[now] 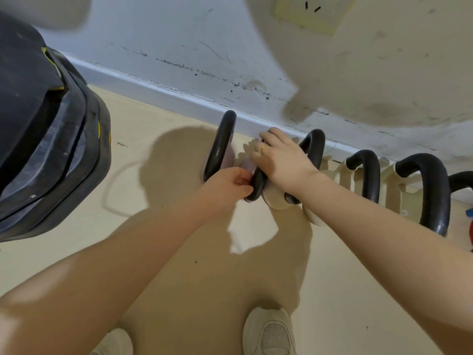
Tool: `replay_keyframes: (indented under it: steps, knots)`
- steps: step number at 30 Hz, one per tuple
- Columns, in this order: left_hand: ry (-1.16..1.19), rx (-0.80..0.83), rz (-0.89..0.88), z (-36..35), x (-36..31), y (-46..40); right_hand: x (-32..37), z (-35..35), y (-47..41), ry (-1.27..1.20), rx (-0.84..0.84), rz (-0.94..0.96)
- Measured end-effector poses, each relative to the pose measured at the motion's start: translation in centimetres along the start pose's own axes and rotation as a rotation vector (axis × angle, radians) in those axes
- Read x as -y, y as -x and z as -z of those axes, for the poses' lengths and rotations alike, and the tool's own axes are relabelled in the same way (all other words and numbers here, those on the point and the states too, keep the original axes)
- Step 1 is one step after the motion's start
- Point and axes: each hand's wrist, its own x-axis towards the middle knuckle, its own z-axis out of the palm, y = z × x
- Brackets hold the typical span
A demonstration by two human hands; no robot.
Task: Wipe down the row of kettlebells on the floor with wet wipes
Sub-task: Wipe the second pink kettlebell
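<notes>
A: Where are the kettlebells (261, 180)?

B: In a row on the floor (166, 226) along the baseboard (153, 85), from frame centre out to the right edge. Black handles, pale bodies. Leftmost one (220, 149) has a pinkish body; both hands are at the 2nd one, centre frame.

A: Left hand (230, 185)?

B: Arm comes up from lower left, nearly straight. Fingers curled, pinching a small pale wipe (247, 166) against the near end of the 2nd bell's handle.

A: Right hand (281, 160)?

B: Arm enters from the right edge, angled up-left. Palm down, fingers lying over the top of that same handle, gold ring (263, 148) on one finger. Fingertips go past the handle toward the wall; can't tell if they wrap round it.

A: Anything else?

B: Big black padded thing w/ yellow trim (46, 137) at upper left, wall socket (314, 11) at top, light shoes (268, 331) at bottom centre.
</notes>
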Motion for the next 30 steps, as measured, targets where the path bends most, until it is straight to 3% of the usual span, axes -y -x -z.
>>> replay_keyframes:
  steps: [4,6,8,10,14,16,17,21,23,26,30]
  knots:
    - [-0.123,-0.013,0.011,-0.1,-0.6,-1.4,-1.4,-0.5,0.5,-0.027,-0.125,0.244]
    - [-0.127,0.024,0.034,-0.3,-1.0,-1.9,-3.0,0.1,-0.2,-0.121,-0.03,0.171]
    - [-0.154,0.04,0.046,-0.7,-1.3,-2.3,-4.3,0.7,-1.3,-0.211,0.095,-0.037]
    - [-0.153,0.01,0.044,-0.9,-1.3,-2.4,-4.7,0.8,-2.0,-0.257,0.113,-0.095]
    - [-0.152,-0.001,0.045,-1.1,-0.7,-2.4,-3.2,-0.2,-1.0,-0.321,-0.113,0.221]
    - [-0.113,-0.012,0.045,-1.2,-0.5,-2.4,-3.3,0.0,-1.0,-0.416,-0.085,0.336]
    - [-0.093,-0.019,0.048,-1.2,-0.4,-2.5,-3.9,0.1,-1.5,-0.449,-0.031,0.32]
    - [-0.052,-0.034,0.067,-1.2,-0.1,-2.3,-6.9,-0.6,-3.7,-0.636,0.188,-0.095]
    - [-0.025,-0.049,0.077,-1.1,0.2,-2.2,-6.6,-0.5,-4.3,-0.687,0.268,-0.201]
    - [0.046,-0.058,0.091,-1.1,1.1,-1.7,-5.1,-0.5,-4.1,-0.72,0.217,-0.242]
    - [0.068,-0.114,0.085,-1.2,1.2,-1.7,-4.0,0.0,-3.8,-0.997,0.187,-0.417]
